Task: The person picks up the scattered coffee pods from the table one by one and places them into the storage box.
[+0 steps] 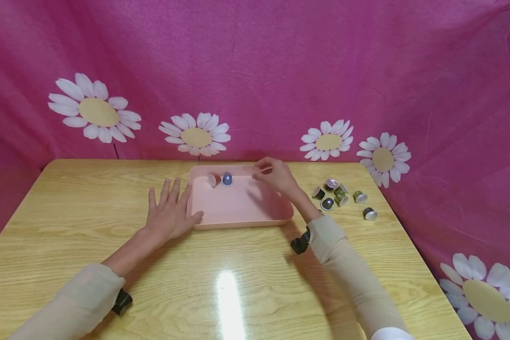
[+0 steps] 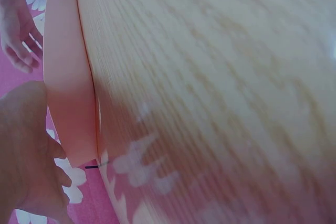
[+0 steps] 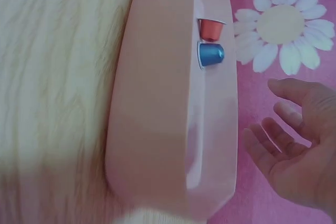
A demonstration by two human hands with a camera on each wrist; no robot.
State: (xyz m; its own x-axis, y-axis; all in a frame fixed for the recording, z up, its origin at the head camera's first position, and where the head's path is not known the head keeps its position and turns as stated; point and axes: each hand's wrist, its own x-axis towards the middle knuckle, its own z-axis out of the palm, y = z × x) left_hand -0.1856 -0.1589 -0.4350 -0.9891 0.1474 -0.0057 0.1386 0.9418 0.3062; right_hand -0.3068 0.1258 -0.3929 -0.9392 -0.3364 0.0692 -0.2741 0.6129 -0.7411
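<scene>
A shallow pink tray (image 1: 238, 223) lies on the wooden table. Inside, near its back left corner, an orange-red coffee capsule (image 1: 214, 179) rests on its side beside a blue coffee capsule (image 1: 227, 179) that stands rim down. My left hand (image 1: 170, 215) has its fingers spread at the tray's left wall, the thumb over the front left corner. Above the tray's back right part hovers my right hand (image 1: 277, 176), fingers loosely bent and nothing between them. The right wrist view shows the same bare fingers (image 3: 278, 137) and both capsules, blue (image 3: 211, 54) nearer.
To the right of the tray lie several loose capsules, among them a green capsule (image 1: 360, 197), a black capsule (image 1: 327, 204) and a purple-topped capsule (image 1: 331, 184). A pink curtain (image 1: 255, 94) with daisies hangs right behind the table's back edge.
</scene>
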